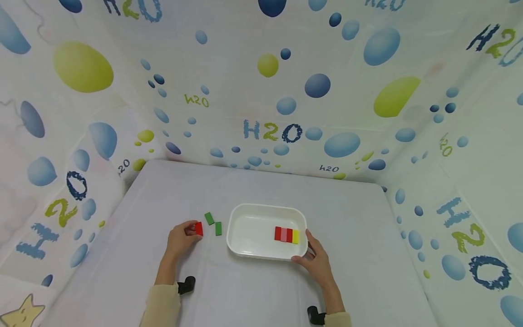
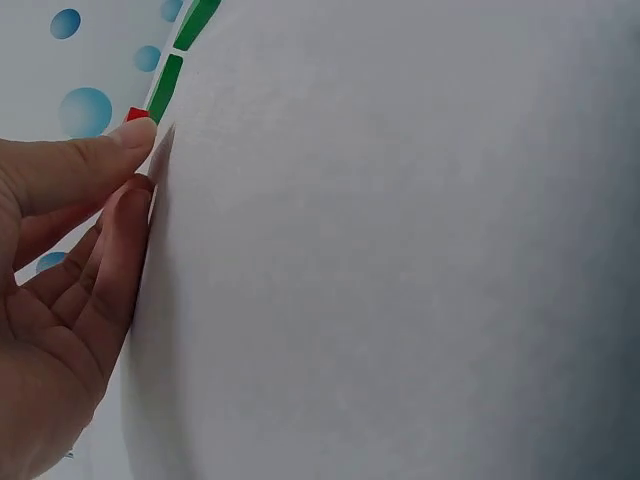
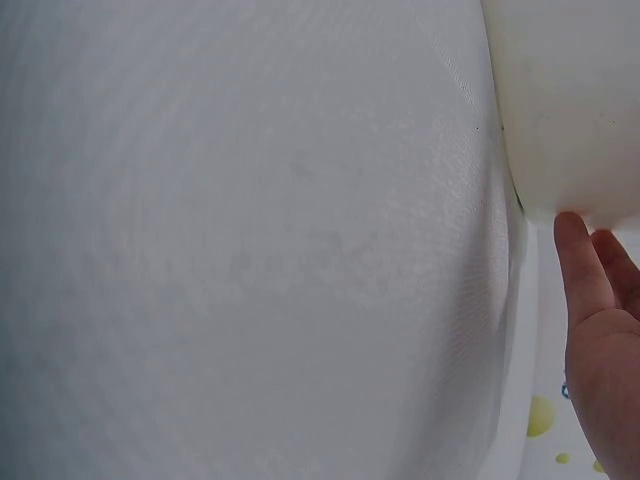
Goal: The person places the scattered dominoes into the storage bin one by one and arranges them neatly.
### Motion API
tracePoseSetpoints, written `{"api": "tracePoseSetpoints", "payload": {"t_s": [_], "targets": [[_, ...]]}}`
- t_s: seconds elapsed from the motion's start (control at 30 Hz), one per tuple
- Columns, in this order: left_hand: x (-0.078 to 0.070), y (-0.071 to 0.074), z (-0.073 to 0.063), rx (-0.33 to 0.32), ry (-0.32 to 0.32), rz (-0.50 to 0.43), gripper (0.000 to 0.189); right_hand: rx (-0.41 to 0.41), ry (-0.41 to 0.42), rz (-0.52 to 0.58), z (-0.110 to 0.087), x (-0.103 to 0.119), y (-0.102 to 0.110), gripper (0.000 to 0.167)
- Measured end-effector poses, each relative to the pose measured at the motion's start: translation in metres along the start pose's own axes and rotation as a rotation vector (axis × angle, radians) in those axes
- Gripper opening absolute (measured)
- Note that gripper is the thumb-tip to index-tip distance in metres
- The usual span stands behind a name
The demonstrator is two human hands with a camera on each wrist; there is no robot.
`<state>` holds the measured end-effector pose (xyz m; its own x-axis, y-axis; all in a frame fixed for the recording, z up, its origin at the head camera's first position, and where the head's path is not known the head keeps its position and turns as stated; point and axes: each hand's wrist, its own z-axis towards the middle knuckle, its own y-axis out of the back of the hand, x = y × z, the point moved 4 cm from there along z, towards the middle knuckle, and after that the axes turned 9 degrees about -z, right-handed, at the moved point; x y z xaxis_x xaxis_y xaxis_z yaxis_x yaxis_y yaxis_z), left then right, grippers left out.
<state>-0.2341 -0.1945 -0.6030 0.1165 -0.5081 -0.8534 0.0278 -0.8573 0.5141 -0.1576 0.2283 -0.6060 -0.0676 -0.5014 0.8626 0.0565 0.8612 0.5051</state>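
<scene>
My left hand (image 1: pixel 181 239) pinches a small red block (image 1: pixel 199 229) between thumb and fingertips, left of the tray. In the left wrist view the thumb covers most of this block (image 2: pixel 138 114). Two green blocks lie just beyond it: one green block (image 1: pixel 209 218) tilted and farther back, the other green block (image 1: pixel 218 228) nearer the tray. My right hand (image 1: pixel 317 262) holds the near right corner of a white tray (image 1: pixel 249 243), thumb at the front rim and fingers along the right side. The right wrist view shows fingertips against the tray's outer wall (image 3: pixel 575 120).
Inside the tray, toward its right end, several blocks stand side by side in a row: red, pink (image 1: pixel 283 235), red and a yellow block (image 1: pixel 295 236). A white cloth (image 1: pixel 245 290) covers the table. Bubble-printed curtains (image 1: pixel 229 91) enclose the back and sides.
</scene>
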Motion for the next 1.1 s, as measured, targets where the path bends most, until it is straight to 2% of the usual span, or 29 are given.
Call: {"api": "tracePoseSetpoints", "payload": {"t_s": [0.1, 0.33, 0.7, 0.93, 1.1], "targets": [[0.002, 0.0, -0.001, -0.023, 0.011, -0.026, 0.05, -0.004, 0.007, 0.003, 0.0, 0.001, 0.0, 0.096], [0.003, 0.0, -0.003, -0.032, 0.033, -0.065, 0.051, -0.012, 0.026, -0.015, 0.0, 0.001, 0.001, 0.096], [-0.001, 0.002, -0.005, -0.055, 0.056, -0.114, 0.052, -0.007, 0.003, -0.001, -0.001, 0.001, 0.001, 0.094], [-0.014, 0.004, -0.005, -0.074, 0.063, -0.176, 0.053, -0.007, -0.015, -0.01, -0.004, 0.013, 0.003, 0.092], [-0.031, 0.004, -0.001, -0.095, 0.009, -0.23, 0.053, -0.005, -0.005, -0.012, -0.001, 0.002, 0.002, 0.094]]}}
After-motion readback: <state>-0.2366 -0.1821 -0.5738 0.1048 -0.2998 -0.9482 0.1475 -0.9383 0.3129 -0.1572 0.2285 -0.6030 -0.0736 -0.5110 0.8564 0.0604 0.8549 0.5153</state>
